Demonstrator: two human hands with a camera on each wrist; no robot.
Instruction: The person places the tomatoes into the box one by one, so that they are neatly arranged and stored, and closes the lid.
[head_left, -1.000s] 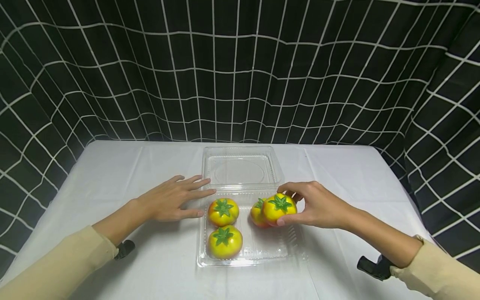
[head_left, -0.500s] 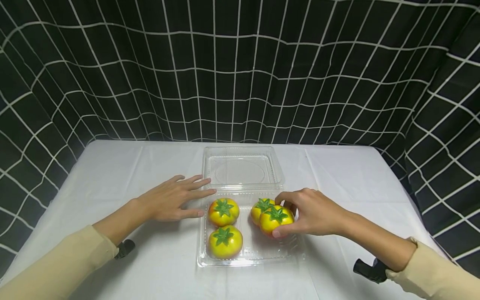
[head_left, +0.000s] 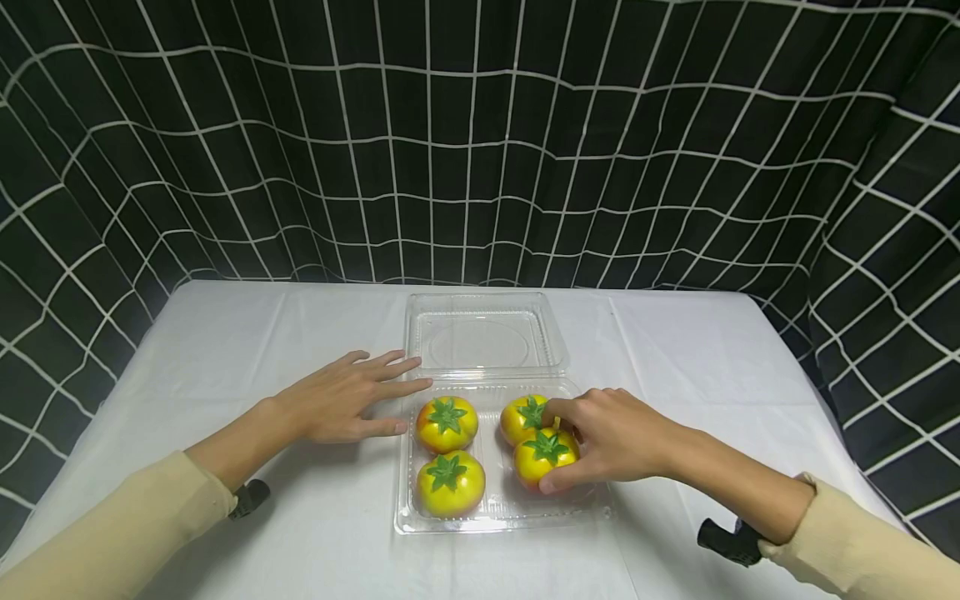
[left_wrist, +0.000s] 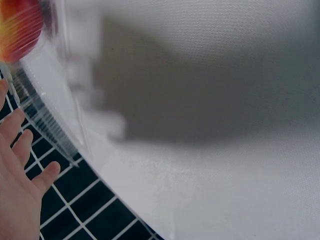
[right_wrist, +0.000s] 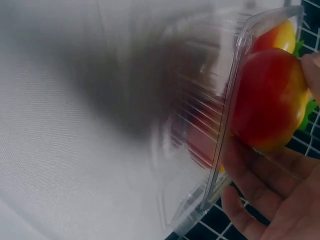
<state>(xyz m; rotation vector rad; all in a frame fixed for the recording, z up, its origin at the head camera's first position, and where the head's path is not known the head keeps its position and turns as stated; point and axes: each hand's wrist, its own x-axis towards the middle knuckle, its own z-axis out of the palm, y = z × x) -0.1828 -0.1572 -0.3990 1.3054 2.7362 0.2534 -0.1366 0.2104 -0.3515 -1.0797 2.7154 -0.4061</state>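
My right hand (head_left: 618, 437) grips a yellow-and-red tomato (head_left: 545, 460) with a green leafy top, at the front right of a clear plastic clamshell box (head_left: 510, 523). In the right wrist view this tomato (right_wrist: 270, 100) is at the box rim, with the thumb on one side and fingers on the other. Behind it sits another tomato (head_left: 519, 421), partly covered by the fingers. Two more tomatoes stand in the left half, a rear one (head_left: 447, 423) and a front one (head_left: 451, 485). My left hand (head_left: 348, 400) lies with spread, straight fingers at the box's left edge, holding nothing.
The box's clear lid (head_left: 480, 333) lies folded back behind the base. A white cloth (head_left: 315, 525) covers the table. A black curtain with a white grid (head_left: 480, 167) hangs around its back and sides.
My right hand has lowered the tomato and brought it toward me, to the front right of the box, uncovering more of the tomato behind. My left hand has stayed still.
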